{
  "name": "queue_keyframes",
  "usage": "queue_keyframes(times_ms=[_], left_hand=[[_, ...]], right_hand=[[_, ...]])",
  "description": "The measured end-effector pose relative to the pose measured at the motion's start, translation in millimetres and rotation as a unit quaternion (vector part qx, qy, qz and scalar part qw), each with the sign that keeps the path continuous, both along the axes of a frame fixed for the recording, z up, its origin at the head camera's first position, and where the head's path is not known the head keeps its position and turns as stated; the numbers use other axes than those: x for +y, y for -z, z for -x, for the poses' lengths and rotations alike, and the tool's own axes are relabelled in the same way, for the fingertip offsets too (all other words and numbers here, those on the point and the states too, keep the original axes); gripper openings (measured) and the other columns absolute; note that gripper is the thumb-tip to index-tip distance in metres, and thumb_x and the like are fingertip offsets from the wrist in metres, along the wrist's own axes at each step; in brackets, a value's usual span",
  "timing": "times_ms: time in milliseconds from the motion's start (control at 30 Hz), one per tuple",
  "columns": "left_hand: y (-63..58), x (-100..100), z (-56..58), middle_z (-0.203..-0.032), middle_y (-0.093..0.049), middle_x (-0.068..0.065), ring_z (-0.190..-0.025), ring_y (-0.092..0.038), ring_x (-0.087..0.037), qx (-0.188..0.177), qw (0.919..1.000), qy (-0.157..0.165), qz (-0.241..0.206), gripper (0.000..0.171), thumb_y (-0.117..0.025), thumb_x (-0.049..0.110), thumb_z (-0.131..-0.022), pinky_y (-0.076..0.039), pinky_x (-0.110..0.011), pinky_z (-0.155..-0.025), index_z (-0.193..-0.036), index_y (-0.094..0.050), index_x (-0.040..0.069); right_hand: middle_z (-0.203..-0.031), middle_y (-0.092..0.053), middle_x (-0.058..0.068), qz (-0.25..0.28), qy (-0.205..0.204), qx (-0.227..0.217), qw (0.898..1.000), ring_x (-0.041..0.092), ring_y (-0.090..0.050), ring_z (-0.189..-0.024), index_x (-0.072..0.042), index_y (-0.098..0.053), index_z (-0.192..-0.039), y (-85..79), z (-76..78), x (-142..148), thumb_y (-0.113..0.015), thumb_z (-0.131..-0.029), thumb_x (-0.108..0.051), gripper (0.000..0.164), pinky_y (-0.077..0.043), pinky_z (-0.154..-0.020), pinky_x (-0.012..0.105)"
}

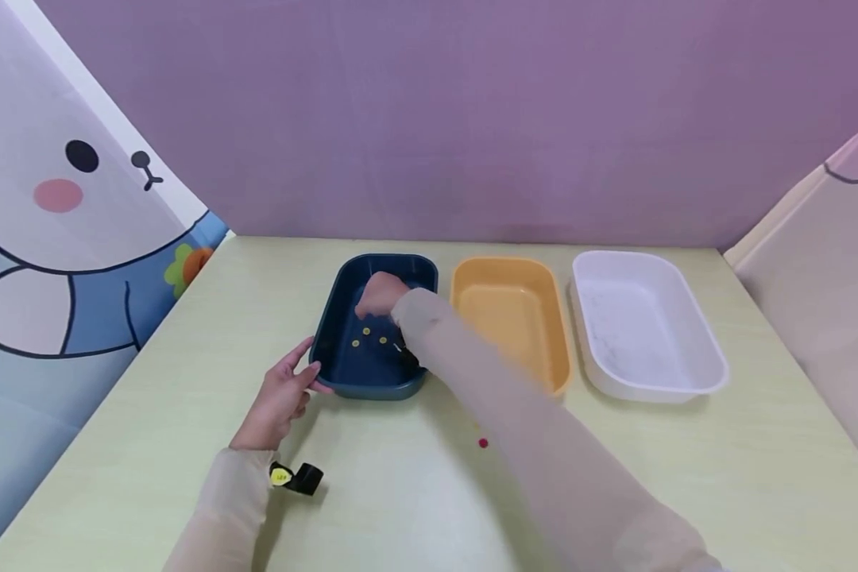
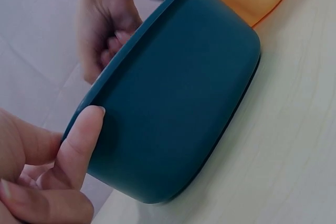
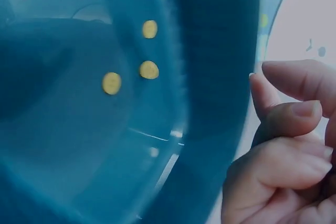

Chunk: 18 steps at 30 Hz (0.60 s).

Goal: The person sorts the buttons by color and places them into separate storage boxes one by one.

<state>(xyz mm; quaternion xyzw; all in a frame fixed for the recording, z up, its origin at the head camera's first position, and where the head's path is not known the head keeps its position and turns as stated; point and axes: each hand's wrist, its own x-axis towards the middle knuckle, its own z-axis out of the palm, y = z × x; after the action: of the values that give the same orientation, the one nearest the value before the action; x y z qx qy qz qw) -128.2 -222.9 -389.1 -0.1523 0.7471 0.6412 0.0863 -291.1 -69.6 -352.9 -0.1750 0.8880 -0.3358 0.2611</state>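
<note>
My left hand [image 1: 280, 401] grips the near left corner of a dark blue tray [image 1: 372, 392]; in the left wrist view a fingertip lies against the tray's outer wall [image 2: 173, 87]. Above the tray's inside is my right hand [image 1: 384, 294], its fingers loosely curled. The right wrist view shows nothing between those fingers [image 3: 294, 116], though a small piece could be hidden. Three small round yellow discs lie apart on the tray floor: a nearer-left disc [image 1: 355, 343], an upper disc [image 1: 366, 330] and a right disc [image 1: 382, 340].
Right of the blue tray stand an orange-yellow tray [image 1: 511, 274], partly covered by my right sleeve [image 1: 529, 445], and a white tray [image 1: 643, 318]. A small red disc [image 1: 483, 442] lies on the table [image 1: 372, 492] beside that sleeve. A purple partition [image 1: 472, 119] closes off the back.
</note>
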Motion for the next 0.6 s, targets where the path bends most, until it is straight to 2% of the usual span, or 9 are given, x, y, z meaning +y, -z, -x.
queue_keyframes(times_ms=[100, 167, 233, 300, 433, 533, 600], left_hand=[[-1.4, 0, 0.2, -0.062, -0.066, 0.008, -0.039, -0.032, -0.005, -0.002, 1.0, -0.001, 0.002, 0.056, -0.04, 0.017, -0.104, -0.024, -0.019, -0.041, -0.155, -0.017, 0.018], [-1.8, 0, 0.4, -0.063, -0.066, 0.008, -0.04, -0.032, -0.006, -0.006, 1.0, -0.003, 0.003, 0.056, -0.04, 0.018, -0.104, -0.024, -0.019, -0.041, -0.155, -0.017, 0.019], [-1.9, 0, 0.4, -0.064, -0.066, 0.008, -0.04, -0.033, -0.006, -0.01, 0.9999, -0.003, 0.004, 0.056, -0.04, 0.018, -0.104, -0.024, -0.019, -0.041, -0.155, -0.017, 0.019], [-1.8, 0, 0.1, -0.065, -0.066, 0.008, -0.04, -0.033, -0.007, -0.012, 0.9999, -0.002, 0.004, 0.056, -0.04, 0.019, -0.104, -0.025, -0.019, -0.041, -0.155, -0.016, 0.019], [-1.7, -2, -1.0, -0.065, -0.066, 0.008, -0.04, -0.032, -0.006, -0.011, 0.9999, 0.008, 0.002, 0.057, -0.04, 0.018, -0.104, -0.024, -0.019, -0.041, -0.155, -0.015, 0.019], [-1.4, -3, -1.8, -0.065, -0.066, 0.009, -0.04, -0.031, -0.005, -0.005, 0.9999, 0.015, -0.004, 0.057, -0.04, 0.018, -0.104, -0.024, -0.019, -0.04, -0.155, -0.014, 0.018], [-0.4, -2, -1.8, -0.064, -0.066, 0.009, -0.039, -0.031, -0.005, -0.001, 0.9998, 0.015, -0.008, 0.057, -0.04, 0.018, -0.104, -0.024, -0.018, -0.04, -0.155, -0.014, 0.018]], right_hand=[[-0.064, -0.049, -0.003, 0.017, -0.017, 0.002, 1.0, 0.014, -0.03, -0.042, -0.012, -0.059, -0.061, -11.1, -4.4, 8, -0.064, -0.089, -0.013, 0.028, -0.036, -0.044, 0.027], [-0.083, -0.061, -0.005, 0.024, -0.037, 0.0, 0.999, 0.012, -0.03, -0.04, -0.01, -0.072, -0.083, -19.3, -9.4, 15, -0.065, -0.09, -0.014, 0.01, -0.034, -0.043, 0.025], [-0.104, -0.065, -0.005, 0.029, -0.059, -0.005, 0.998, 0.011, -0.029, -0.039, -0.01, -0.073, -0.104, -27.1, -15.9, 25, -0.066, -0.09, -0.014, 0.016, -0.031, -0.042, 0.024], [-0.113, -0.065, -0.003, 0.032, -0.088, 0.002, 0.996, 0.011, -0.028, -0.041, -0.008, -0.07, -0.113, -32.6, -22.4, 34, -0.066, -0.091, -0.015, 0.023, -0.029, -0.043, 0.023], [-0.104, -0.068, 0.002, 0.04, -0.145, 0.034, 0.988, 0.01, -0.051, -0.062, -0.004, -0.069, -0.111, -38.7, -36.6, 48, -0.067, -0.09, -0.013, 0.023, -0.042, -0.057, 0.021], [-0.083, -0.065, -0.001, 0.042, -0.176, 0.05, 0.982, 0.01, -0.054, -0.076, -0.004, -0.07, -0.109, -41.1, -48.5, 58, -0.069, -0.089, -0.015, 0.023, -0.043, -0.069, 0.02], [-0.071, -0.058, -0.004, 0.042, -0.195, 0.052, 0.979, 0.01, -0.051, -0.069, -0.005, -0.069, -0.11, -40.6, -56.5, 68, -0.069, -0.089, -0.016, 0.024, -0.041, -0.066, 0.02]])
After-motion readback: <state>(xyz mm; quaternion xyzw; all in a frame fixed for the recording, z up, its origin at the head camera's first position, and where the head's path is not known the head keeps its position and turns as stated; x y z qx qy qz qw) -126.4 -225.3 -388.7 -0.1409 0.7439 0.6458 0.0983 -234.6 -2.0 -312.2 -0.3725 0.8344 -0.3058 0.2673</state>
